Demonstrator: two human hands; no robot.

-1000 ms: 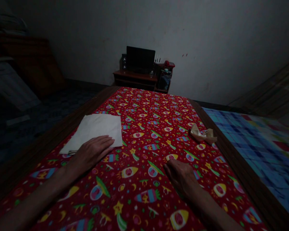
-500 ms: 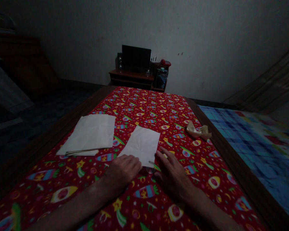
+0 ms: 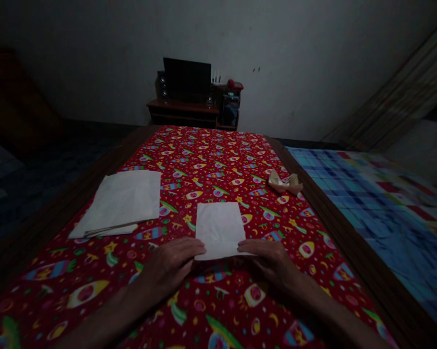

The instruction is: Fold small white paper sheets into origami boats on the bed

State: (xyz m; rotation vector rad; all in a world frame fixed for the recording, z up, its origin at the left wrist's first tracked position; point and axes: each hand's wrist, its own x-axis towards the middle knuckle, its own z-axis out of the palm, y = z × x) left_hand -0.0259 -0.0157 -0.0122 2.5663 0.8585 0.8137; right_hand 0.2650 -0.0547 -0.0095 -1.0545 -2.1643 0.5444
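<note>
A white sheet of paper [image 3: 219,225] lies straight in front of me on the red patterned cloth [image 3: 211,160]. My left hand [image 3: 178,257] grips its near left corner, fingers together over the edge. At the near right corner, my right hand [image 3: 269,257] pinches the paper in the same way; both thumbs are mostly hidden. The near edge between my hands looks slightly raised. To the left lies a stack of white paper [image 3: 127,201], apart from my hands. A folded tan paper piece [image 3: 286,182] stands at the right side of the cloth.
The cloth covers a long table with a dark brown border [image 3: 302,189]. Beyond its far end a monitor [image 3: 187,80] stands on a wooden desk [image 3: 182,109], with a red telephone [image 3: 235,85] beside it. A blue checked bedspread [image 3: 335,179] is to the right.
The sheet has turned from slanted to straight and come a little nearer. My right hand has closed on its right corner, and my left hand has shifted to the left corner.
</note>
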